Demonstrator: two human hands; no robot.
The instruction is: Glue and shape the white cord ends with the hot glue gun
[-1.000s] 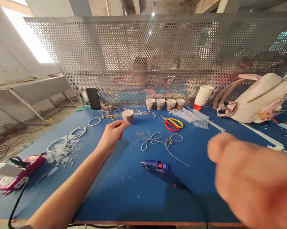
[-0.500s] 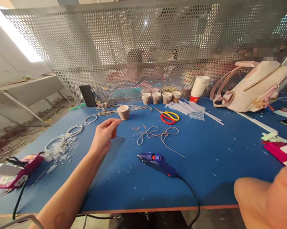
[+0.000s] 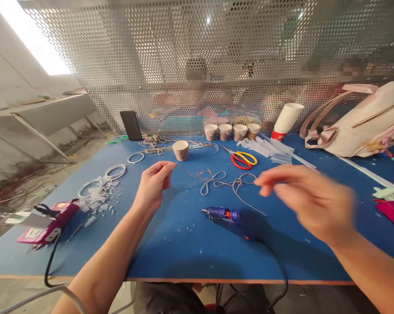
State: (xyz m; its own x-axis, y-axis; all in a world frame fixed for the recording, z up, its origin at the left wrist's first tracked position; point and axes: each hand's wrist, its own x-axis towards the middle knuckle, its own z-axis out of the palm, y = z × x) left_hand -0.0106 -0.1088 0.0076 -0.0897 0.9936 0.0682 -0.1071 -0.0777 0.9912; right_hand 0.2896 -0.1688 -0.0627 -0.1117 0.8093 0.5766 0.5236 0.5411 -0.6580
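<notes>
My left hand (image 3: 155,183) is closed in a pinch just in front of a small cup (image 3: 181,151) wrapped in brownish cord. A tiny thin end shows at its fingertips, too small to name. Over the right half of the table hangs my right hand (image 3: 311,200), blurred by motion, its fingers pointing left. Near those fingertips lies a loose loop of grey-beige cord (image 3: 241,185). A blue hot glue gun (image 3: 227,216) rests on its side between my hands, nozzle to the left. Scissors (image 3: 244,160) with red and yellow handles lie behind the cord.
Several wrapped cups (image 3: 225,131) line the back, beside stacked paper cups (image 3: 286,122) and clear strips (image 3: 270,150). White rings (image 3: 115,172) and a pink power strip (image 3: 53,222) sit left; a phone (image 3: 130,125) leans on the mesh screen. A bag (image 3: 363,122) stands right.
My right hand has come up from the lower right edge to above the table by the cord. My left hand keeps its pinch near the cup. The view has shifted slightly.
</notes>
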